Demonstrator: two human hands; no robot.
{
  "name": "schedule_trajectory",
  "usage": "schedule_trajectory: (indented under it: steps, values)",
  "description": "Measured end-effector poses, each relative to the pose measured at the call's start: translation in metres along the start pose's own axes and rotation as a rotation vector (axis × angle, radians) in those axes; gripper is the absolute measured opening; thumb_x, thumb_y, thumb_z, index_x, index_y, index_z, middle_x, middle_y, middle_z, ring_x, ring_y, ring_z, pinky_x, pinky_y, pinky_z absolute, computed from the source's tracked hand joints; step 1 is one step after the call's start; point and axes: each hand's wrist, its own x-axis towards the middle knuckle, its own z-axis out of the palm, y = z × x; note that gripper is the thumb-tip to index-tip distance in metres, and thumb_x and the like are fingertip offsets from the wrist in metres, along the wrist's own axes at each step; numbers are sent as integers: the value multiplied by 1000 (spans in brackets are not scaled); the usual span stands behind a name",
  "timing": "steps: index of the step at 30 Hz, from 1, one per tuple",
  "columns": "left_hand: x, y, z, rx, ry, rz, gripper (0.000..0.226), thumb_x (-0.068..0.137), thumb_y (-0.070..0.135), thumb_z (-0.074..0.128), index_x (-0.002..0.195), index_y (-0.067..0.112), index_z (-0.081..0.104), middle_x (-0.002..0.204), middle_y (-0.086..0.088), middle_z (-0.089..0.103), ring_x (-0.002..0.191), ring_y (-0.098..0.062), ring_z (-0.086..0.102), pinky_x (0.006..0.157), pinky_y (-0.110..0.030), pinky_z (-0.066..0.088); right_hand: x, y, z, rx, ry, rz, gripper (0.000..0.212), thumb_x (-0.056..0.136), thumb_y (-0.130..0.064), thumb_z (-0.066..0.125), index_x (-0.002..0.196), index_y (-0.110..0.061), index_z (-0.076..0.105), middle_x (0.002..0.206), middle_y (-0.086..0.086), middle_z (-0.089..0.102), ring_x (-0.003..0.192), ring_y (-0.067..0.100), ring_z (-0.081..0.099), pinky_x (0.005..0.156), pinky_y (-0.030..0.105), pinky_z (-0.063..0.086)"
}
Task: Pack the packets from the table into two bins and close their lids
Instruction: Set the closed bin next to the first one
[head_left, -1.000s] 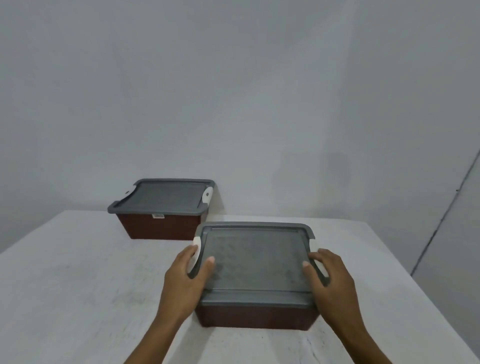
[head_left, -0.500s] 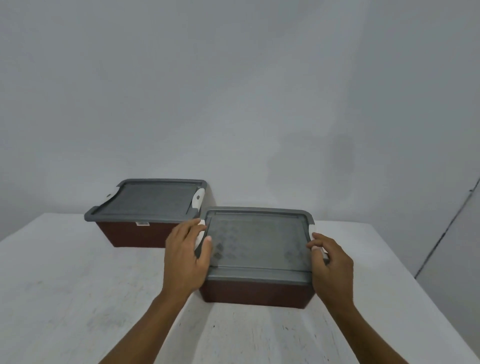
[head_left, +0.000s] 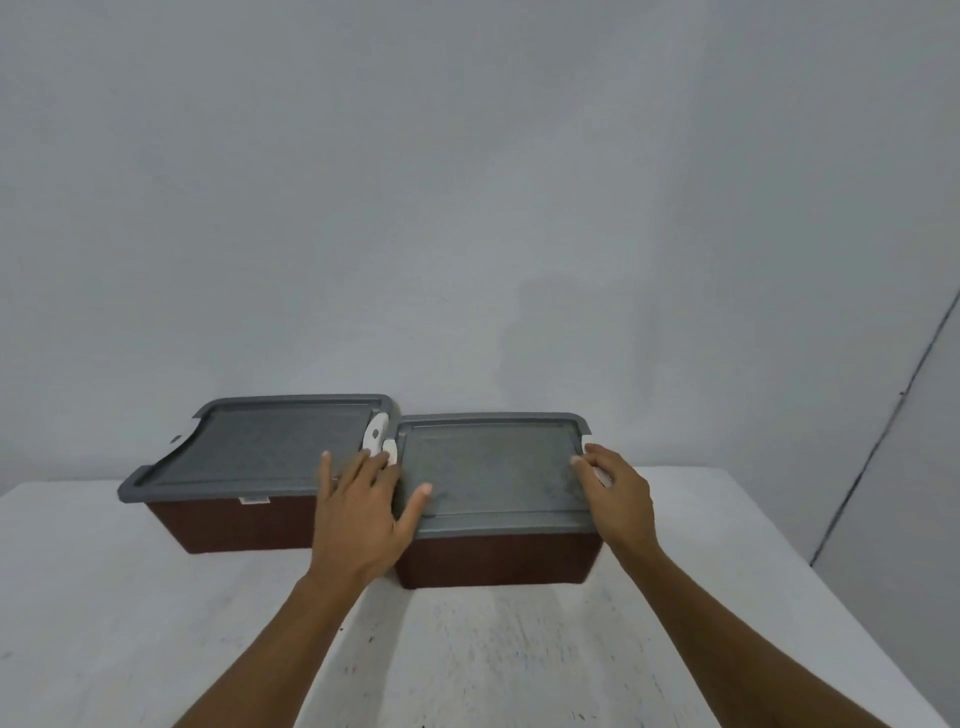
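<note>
Grey lid (head_left: 493, 467) under left hand (head_left: 358, 514)

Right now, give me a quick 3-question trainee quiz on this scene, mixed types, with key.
1. True or false: the left bin and the right bin are both covered.
2. The right hand touches: A) the right bin's white latch; B) the left bin; C) the table.
3. What colour is the right bin's lid?
Key: 1 true; 2 A; 3 grey.

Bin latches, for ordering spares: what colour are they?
The latches are white; the head view shows them best.
</note>
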Motion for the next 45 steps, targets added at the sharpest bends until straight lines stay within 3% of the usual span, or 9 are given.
schedule_trajectory:
  steps: [9, 15, 21, 23, 26, 30, 36, 42, 45]
  values:
    - [23, -19, 1, 70, -23, 3, 70, 96, 61, 13, 109, 19, 69, 114, 2, 70, 118, -15, 59, 118, -56, 12, 19, -6, 27, -20, 23, -98, 6, 93, -32, 60, 91, -26, 59, 105, -12, 56, 98, 11, 54, 91, 31, 42]
    - [43, -33, 4, 124, -18, -6, 65, 99, 51, 9, 95, 21, 67, 96, 6, 70, 99, -14, 64, 116, -57, 16, 43, -1, 52, -121, 26, -181, 13, 92, -33, 60, 85, -22, 64, 102, -9, 61, 89, 12, 57, 79, 30, 43]
    - [57, -30, 11, 134, -66, -36, 65, 99, 47, 5, 96, 22, 64, 103, 6, 68, 100, -15, 64, 114, -59, 18, 64, 5, 54, -344, -6, -301, 22, 93, -31, 41, 81, -19, 56, 84, -5, 60, 76, 16, 57, 66, 32, 46]
    - [54, -33, 9, 106, -101, -17, 67, 98, 53, 4, 104, 23, 63, 111, 7, 66, 109, -14, 61, 115, -61, 12, 60, 3, 51, -512, 4, -309, 24, 91, -35, 34, 80, -23, 52, 81, -7, 59, 76, 17, 58, 71, 37, 48]
    - [45, -57, 4, 73, -160, 75, 77, 93, 64, -1, 131, 25, 52, 136, 7, 55, 132, -13, 46, 115, -62, 2, 48, -9, 52, -705, 14, -311, 26, 96, -31, 36, 86, -23, 58, 92, -6, 63, 94, 18, 59, 95, 48, 39]
    - [20, -109, -6, 47, -169, 98, 92, 85, 71, -13, 142, 25, 42, 153, 2, 39, 140, -17, 37, 119, -49, 12, 18, -37, 78, -792, -102, -442, 30, 97, -42, 36, 95, -25, 61, 100, -6, 66, 96, 15, 58, 97, 39, 35]
    - [23, -162, -15, 38, -171, 123, 81, 89, 72, 3, 133, 25, 52, 144, 0, 49, 131, -19, 47, 112, -42, 31, -17, -83, 163, -775, -258, -525, 38, 98, -53, 30, 113, -29, 54, 113, -8, 60, 104, 12, 54, 98, 34, 37]
    - [37, -167, -1, 65, -29, 188, 69, 94, 63, 15, 108, 21, 68, 109, 2, 70, 96, -17, 66, 77, -33, 52, -22, -80, 194, -760, -83, -535, 38, 94, -50, 29, 105, -28, 58, 102, -10, 63, 90, 8, 55, 88, 29, 43]
    - [39, -167, 2, 53, -30, 185, 63, 93, 61, 19, 109, 22, 65, 107, 3, 69, 95, -15, 64, 74, -32, 51, -20, -80, 196, -778, -73, -530, 40, 93, -48, 28, 109, -27, 57, 105, -8, 63, 91, 8, 56, 88, 30, 45]
